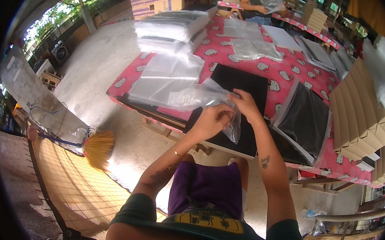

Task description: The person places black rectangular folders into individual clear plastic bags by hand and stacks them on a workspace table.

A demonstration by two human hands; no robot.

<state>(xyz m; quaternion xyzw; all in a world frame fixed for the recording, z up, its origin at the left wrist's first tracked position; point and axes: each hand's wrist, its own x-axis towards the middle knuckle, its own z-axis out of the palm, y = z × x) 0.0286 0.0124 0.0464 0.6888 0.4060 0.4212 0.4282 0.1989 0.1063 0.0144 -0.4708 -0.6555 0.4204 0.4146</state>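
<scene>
Both hands hold a clear plastic bag (200, 97) over a flat black board (241, 85) that lies on the pink patterned table (294, 76). My left hand (210, 120) pinches the bag's near edge. My right hand (246, 105) grips the same edge just beside it, fingers closed on the film. The bag stretches off to the left, crumpled and empty. A stack of clear bags (164, 78) lies left of the board.
A black board inside a clear bag (304, 119) lies to the right, next to stacked cardboard pieces (362, 114). More bag piles (172, 25) sit farther back. Another person (259, 2) works at the table's far end. A broom (97, 147) lies at lower left.
</scene>
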